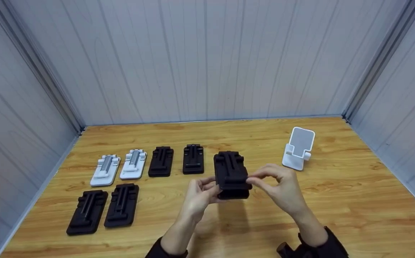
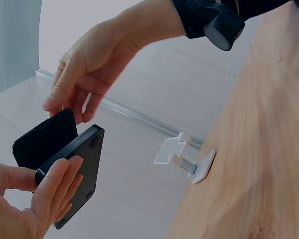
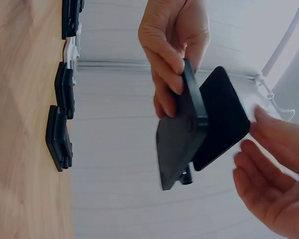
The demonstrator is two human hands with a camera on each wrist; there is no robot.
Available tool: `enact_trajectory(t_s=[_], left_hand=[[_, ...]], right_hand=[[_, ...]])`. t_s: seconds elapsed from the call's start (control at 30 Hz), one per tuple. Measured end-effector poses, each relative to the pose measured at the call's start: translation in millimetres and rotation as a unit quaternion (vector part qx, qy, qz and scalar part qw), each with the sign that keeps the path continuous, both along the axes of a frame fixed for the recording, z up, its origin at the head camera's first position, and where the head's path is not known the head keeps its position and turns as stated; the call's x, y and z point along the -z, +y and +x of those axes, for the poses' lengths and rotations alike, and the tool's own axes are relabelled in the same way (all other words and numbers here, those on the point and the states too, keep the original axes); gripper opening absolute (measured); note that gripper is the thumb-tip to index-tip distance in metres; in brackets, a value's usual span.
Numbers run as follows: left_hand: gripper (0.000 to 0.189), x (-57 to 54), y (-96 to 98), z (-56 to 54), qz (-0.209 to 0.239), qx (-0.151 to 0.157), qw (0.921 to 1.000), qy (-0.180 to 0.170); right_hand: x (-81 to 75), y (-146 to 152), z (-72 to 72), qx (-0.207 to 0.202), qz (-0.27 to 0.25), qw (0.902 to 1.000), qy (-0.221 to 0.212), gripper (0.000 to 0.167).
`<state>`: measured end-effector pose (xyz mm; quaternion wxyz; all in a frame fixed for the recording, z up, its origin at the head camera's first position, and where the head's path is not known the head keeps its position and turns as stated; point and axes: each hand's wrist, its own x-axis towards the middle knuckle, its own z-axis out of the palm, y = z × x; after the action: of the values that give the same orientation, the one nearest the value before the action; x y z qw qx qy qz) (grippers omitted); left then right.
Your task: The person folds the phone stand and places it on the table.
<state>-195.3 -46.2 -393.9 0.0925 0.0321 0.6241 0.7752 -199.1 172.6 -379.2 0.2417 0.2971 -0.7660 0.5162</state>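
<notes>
A black folding phone stand (image 1: 231,168) is held above the table, its plate (image 3: 222,119) swung partly away from its base (image 3: 182,130). My left hand (image 1: 201,197) grips the base from the left, fingers along its underside and thumb near the lower edge. On the other side, my right hand (image 1: 280,186) pinches the plate's near right corner between thumb and fingertips. The left wrist view also shows the right hand (image 2: 92,62) over the plate (image 2: 47,137). The stand's arm is mostly hidden in both wrist views.
Two white folded phone stands (image 1: 105,170) and several black folded ones (image 1: 87,212) lie flat on the left of the wooden table (image 1: 351,200). An unfolded white phone stand (image 1: 299,148) stands upright at the back right. Pale panel walls (image 1: 207,61) enclose the table's back and sides.
</notes>
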Motion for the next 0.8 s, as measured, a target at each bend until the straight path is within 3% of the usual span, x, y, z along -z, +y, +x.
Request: enact_trajectory(t_s=[0.1,0.2,0.37,0.6,0.8], left_hand=[[0.044,-0.9,0.5,1.1,0.005,0.002,1.0000,0.000],[0.044,-1.8,1.3,2.6,0.010,0.007,0.9999,0.001],[0.042,-1.9,2.7,4.9,0.016,0.011,0.9998,0.001],[0.041,0.5,4.1,4.6,0.021,0.013,0.9997,0.003],[0.042,3.1,5.1,5.2,0.016,0.018,0.9996,0.012]], right_hand=[[-1.6,-2.3,-1.6,0.047,-0.034,0.9954,-0.077,0.009],[-2.5,-3.7,-6.5,0.066,-0.049,0.9801,-0.181,0.017],[0.5,-1.8,-18.9,0.011,-0.040,0.9477,-0.316,0.040],[8.6,6.0,-28.8,-0.109,-0.047,0.9078,-0.402,0.060],[11.2,7.2,-32.0,-0.141,-0.064,0.8886,-0.432,0.066]])
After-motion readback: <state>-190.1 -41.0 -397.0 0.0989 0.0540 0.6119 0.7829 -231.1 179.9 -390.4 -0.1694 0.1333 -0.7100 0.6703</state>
